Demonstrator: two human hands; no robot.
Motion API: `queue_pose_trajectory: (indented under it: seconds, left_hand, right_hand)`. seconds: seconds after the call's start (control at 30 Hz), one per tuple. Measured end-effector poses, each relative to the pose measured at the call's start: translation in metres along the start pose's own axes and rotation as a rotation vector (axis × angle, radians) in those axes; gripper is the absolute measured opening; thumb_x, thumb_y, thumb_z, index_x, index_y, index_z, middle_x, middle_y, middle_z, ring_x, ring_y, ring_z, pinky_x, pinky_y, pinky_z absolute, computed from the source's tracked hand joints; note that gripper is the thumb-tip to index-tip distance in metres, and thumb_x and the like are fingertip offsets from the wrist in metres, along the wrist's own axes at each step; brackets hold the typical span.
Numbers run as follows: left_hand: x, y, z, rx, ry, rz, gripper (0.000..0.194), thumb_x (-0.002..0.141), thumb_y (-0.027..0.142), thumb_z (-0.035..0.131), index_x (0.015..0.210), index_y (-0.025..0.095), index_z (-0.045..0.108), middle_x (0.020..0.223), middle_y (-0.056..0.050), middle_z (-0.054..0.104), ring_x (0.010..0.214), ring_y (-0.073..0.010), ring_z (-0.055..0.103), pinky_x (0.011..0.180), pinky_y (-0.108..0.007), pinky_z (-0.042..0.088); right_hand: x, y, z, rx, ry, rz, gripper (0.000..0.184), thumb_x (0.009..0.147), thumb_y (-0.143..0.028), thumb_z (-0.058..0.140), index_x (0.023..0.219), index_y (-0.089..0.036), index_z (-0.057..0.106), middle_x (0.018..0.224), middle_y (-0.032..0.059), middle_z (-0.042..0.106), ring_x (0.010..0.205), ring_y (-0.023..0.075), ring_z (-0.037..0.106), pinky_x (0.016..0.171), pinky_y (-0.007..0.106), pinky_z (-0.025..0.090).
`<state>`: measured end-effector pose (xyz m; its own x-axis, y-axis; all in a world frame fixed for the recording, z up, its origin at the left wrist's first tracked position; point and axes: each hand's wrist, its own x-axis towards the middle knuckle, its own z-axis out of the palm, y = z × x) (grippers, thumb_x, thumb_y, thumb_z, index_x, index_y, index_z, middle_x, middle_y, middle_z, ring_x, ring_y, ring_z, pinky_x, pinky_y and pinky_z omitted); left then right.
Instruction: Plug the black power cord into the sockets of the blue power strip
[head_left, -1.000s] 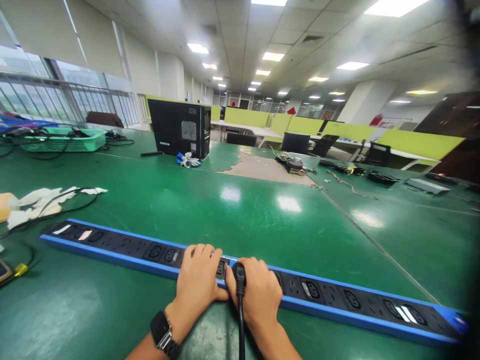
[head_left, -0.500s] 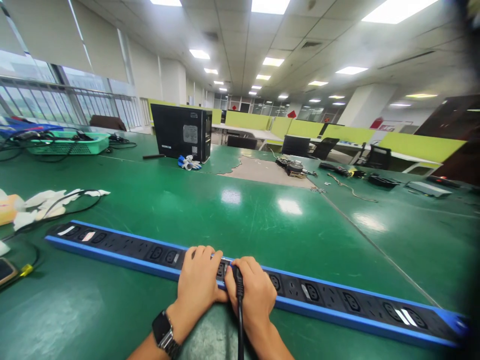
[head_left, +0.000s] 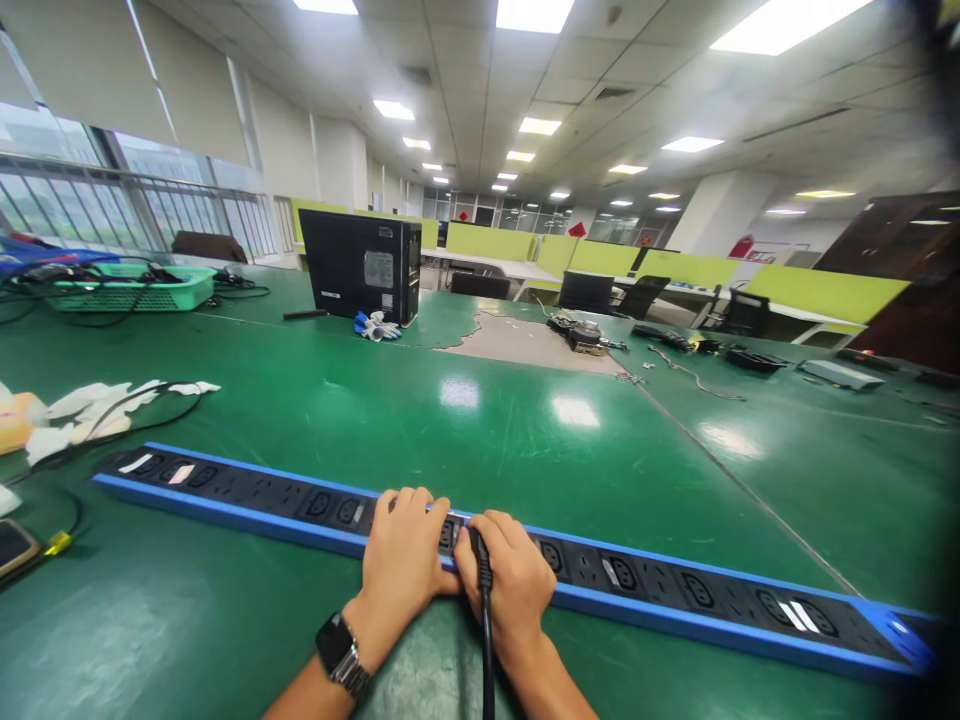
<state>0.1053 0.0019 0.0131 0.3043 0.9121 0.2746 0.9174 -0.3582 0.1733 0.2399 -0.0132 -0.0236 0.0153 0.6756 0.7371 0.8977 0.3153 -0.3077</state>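
A long blue and black power strip (head_left: 660,590) lies across the green table (head_left: 465,430) in front of me. My left hand (head_left: 403,560), with a watch on its wrist, rests over the strip near its middle, fingers curled down on it. Right beside it my right hand (head_left: 508,585) is closed round a black plug (head_left: 478,548) set at a socket of the strip. The plug's black cable (head_left: 487,660) runs back toward me between my arms.
A black computer case (head_left: 361,265) stands at the back with gloves beside it. A green basket (head_left: 127,288) with cables sits far left. White rags and a black cable (head_left: 112,400) lie left. Small parts (head_left: 589,335) lie around a torn patch of the mat. Green desk partitions stand behind.
Both hands stay on the strip and plug. The view has shifted slightly, and my hands sit a little further right along the strip than a second ago.
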Motion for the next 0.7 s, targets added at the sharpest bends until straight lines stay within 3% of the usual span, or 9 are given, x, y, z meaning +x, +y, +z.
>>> queue_pose_trajectory:
  seconds: [0.4, 0.53, 0.7]
  left_hand:
    - [0.001, 0.000, 0.001, -0.021, -0.051, -0.043, 0.050, 0.059, 0.036, 0.074, 0.105, 0.023, 0.061, 0.101, -0.007, 0.061, 0.099, -0.0273, 0.052, 0.095, -0.043, 0.032]
    - [0.000, -0.001, 0.002, -0.027, -0.045, -0.037, 0.048, 0.061, 0.037, 0.072, 0.105, 0.023, 0.061, 0.101, -0.007, 0.060, 0.100, -0.0274, 0.052, 0.096, -0.044, 0.032]
    - [0.001, 0.000, 0.001, -0.010, -0.049, -0.031, 0.051, 0.059, 0.042, 0.075, 0.104, 0.021, 0.061, 0.101, -0.007, 0.061, 0.099, -0.0281, 0.052, 0.094, -0.045, 0.032]
  right_hand:
    - [0.011, -0.006, -0.011, 0.036, -0.261, 0.196, 0.013, 0.083, -0.030, 0.054, 0.083, -0.028, 0.067, 0.087, -0.0048, 0.068, 0.072, 0.0111, 0.064, 0.061, 0.021, 0.038]
    - [0.010, -0.007, -0.010, 0.051, -0.240, 0.192, 0.013, 0.082, -0.030, 0.055, 0.084, -0.028, 0.067, 0.087, -0.0043, 0.068, 0.072, 0.0108, 0.064, 0.061, 0.021, 0.039]
    - [0.004, -0.007, -0.003, 0.040, -0.063, 0.145, 0.016, 0.084, -0.029, 0.053, 0.083, -0.024, 0.068, 0.086, -0.0012, 0.070, 0.075, 0.0123, 0.064, 0.069, 0.022, 0.041]
